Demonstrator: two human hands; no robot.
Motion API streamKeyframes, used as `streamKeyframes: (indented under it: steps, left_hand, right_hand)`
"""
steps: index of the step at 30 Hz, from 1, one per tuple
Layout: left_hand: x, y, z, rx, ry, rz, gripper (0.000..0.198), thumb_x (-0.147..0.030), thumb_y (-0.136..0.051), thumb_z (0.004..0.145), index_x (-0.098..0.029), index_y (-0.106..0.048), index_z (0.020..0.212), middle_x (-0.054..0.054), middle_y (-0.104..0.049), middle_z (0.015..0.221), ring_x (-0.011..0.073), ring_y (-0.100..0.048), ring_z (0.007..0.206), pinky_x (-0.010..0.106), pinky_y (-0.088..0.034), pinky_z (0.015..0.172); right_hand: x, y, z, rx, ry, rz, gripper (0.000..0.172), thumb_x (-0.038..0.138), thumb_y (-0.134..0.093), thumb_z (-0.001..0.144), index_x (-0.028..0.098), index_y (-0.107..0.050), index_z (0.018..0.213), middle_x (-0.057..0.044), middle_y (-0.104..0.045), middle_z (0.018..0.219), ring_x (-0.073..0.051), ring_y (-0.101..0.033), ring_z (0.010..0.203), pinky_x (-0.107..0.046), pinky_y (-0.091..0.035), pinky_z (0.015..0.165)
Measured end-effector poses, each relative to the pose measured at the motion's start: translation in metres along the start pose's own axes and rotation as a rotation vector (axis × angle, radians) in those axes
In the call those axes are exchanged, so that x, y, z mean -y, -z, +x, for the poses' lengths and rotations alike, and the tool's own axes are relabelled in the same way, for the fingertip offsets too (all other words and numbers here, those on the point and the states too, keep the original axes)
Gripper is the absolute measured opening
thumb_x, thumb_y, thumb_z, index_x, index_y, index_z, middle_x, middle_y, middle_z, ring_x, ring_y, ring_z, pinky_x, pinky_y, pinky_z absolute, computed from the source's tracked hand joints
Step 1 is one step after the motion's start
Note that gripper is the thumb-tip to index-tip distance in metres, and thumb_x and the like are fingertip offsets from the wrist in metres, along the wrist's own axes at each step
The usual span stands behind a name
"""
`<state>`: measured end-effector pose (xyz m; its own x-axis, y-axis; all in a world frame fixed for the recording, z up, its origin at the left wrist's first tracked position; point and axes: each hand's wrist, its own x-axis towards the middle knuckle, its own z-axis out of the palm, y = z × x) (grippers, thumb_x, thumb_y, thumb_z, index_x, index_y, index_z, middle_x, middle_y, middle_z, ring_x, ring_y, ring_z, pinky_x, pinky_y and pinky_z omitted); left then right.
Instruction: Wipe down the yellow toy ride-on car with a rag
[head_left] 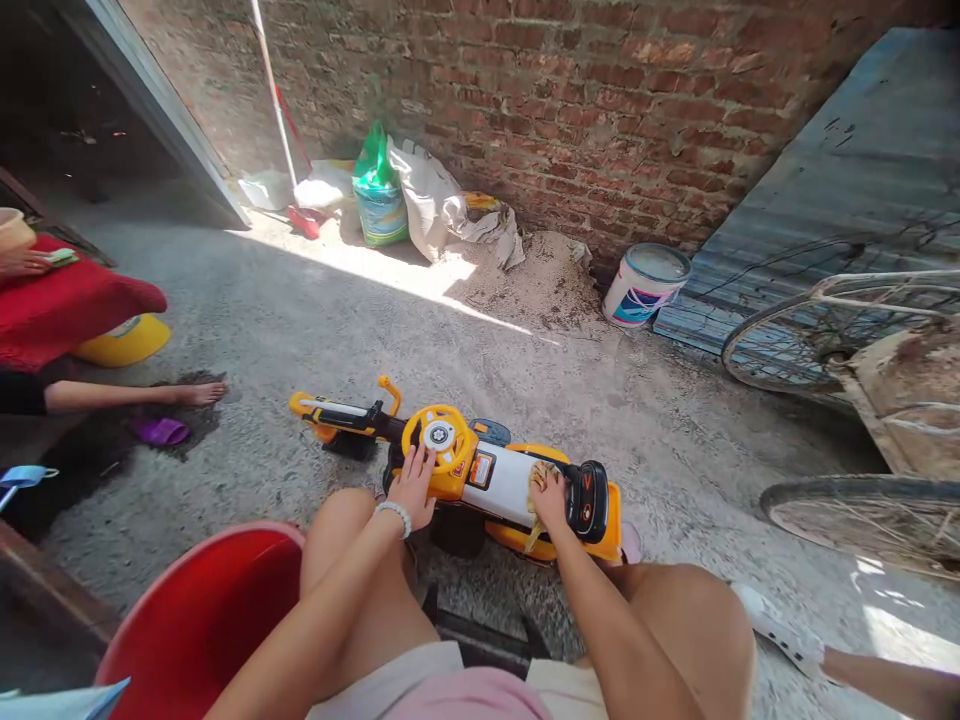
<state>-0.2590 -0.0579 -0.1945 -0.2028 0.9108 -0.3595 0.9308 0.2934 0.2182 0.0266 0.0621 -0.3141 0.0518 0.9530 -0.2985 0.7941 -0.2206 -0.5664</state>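
A yellow, black and grey ride-on toy excavator (pixel 501 482) stands on the concrete in front of my knees. My left hand (pixel 414 488), with a pale beaded bracelet at the wrist, grips the near rim of its yellow steering wheel (pixel 455 420). Bunched under my right hand (pixel 550 498) is a yellowish-brown cloth (pixel 538 477), pressed on the toy's grey seat (pixel 510 478) near the black backrest (pixel 592 500). One end of the cloth hangs down the near side. The toy's digging arm (pixel 337 412) points left.
A red tub (pixel 202 590) stands by my left leg. Another person's bare foot (pixel 202 392) and a purple slipper (pixel 161 430) are at left. Along the brick wall are sacks (pixel 427 195), a sand pile (pixel 536 280) and a white bucket (pixel 646 285). A wheeled cart (pixel 900 380) stands right.
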Motion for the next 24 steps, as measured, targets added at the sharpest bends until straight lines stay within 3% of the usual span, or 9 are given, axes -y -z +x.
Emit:
streamKeyframes:
  steps: [3, 8, 11, 15, 19, 22, 24]
  left_hand:
    - [-0.002, 0.001, -0.001, 0.019, 0.011, 0.000, 0.098, -0.016, -0.061, 0.083, -0.013, -0.014, 0.169, 0.015, -0.002, 0.177, 0.0330, 0.004, 0.163, 0.052, -0.035, 0.123]
    - [-0.003, 0.002, -0.001, 0.057, 0.025, -0.008, 0.100, -0.019, -0.061, 0.082, -0.010, -0.011, 0.169, 0.016, 0.002, 0.177, 0.0330, 0.007, 0.163, 0.050, -0.033, 0.124]
    - [-0.002, 0.003, 0.000, 0.070, 0.013, -0.018, 0.101, -0.020, -0.060, 0.082, -0.012, -0.011, 0.170, 0.016, 0.000, 0.177, 0.0332, 0.007, 0.163, 0.050, -0.031, 0.124]
    - [-0.001, 0.002, 0.000, 0.065, 0.008, -0.025, 0.100, -0.018, -0.059, 0.082, -0.012, -0.012, 0.170, 0.016, 0.001, 0.177, 0.0341, 0.007, 0.163, 0.052, -0.032, 0.124]
    - [-0.001, 0.000, 0.002, 0.037, -0.003, -0.029, 0.099, -0.018, -0.061, 0.082, -0.011, -0.013, 0.169, 0.017, -0.001, 0.177, 0.0346, 0.007, 0.163, 0.053, -0.033, 0.123]
    - [-0.003, 0.003, 0.004, 0.017, 0.007, -0.041, 0.100, -0.018, -0.063, 0.082, -0.014, -0.013, 0.170, 0.016, -0.004, 0.177, 0.0347, 0.003, 0.163, 0.056, -0.034, 0.122]
    - [-0.006, 0.004, 0.003, 0.006, 0.032, -0.054, 0.097, -0.019, -0.062, 0.084, -0.017, -0.016, 0.169, 0.016, -0.006, 0.177, 0.0341, 0.001, 0.163, 0.059, -0.033, 0.123]
  right_hand:
    - [0.002, -0.019, -0.001, 0.081, -0.063, -0.192, 0.072, 0.031, -0.060, 0.084, 0.019, -0.051, 0.154, -0.021, -0.033, 0.167, -0.041, -0.039, 0.147, -0.054, -0.034, 0.117]
    - [0.041, -0.054, -0.019, 0.295, 0.194, -0.349, 0.071, 0.019, -0.057, 0.087, 0.025, -0.049, 0.157, -0.009, -0.026, 0.173, -0.035, -0.030, 0.155, -0.045, -0.027, 0.124]
    - [0.059, -0.064, -0.030, 0.429, 0.342, -0.380, 0.073, 0.010, -0.052, 0.086, 0.028, -0.049, 0.158, -0.004, -0.023, 0.175, -0.032, -0.028, 0.157, -0.043, -0.026, 0.125]
    - [0.040, -0.050, -0.043, 0.519, 0.451, -0.408, 0.070, 0.007, -0.046, 0.088, 0.030, -0.054, 0.154, 0.000, -0.026, 0.174, -0.033, -0.026, 0.157, -0.044, -0.027, 0.124]
    - [0.001, -0.019, -0.054, 0.459, 0.272, -0.488, 0.069, 0.011, -0.050, 0.089, 0.031, -0.053, 0.154, -0.003, -0.026, 0.174, -0.034, -0.026, 0.156, -0.049, -0.034, 0.119]
    - [-0.006, -0.003, -0.062, 0.401, 0.112, -0.362, 0.061, 0.014, -0.058, 0.083, 0.024, -0.064, 0.143, -0.012, -0.043, 0.164, -0.033, -0.045, 0.144, -0.044, -0.041, 0.113]
    - [-0.001, 0.003, -0.069, 0.400, 0.085, -0.229, 0.045, 0.017, -0.058, 0.083, 0.017, -0.074, 0.125, -0.016, -0.065, 0.140, -0.028, -0.061, 0.124, -0.036, -0.047, 0.105]
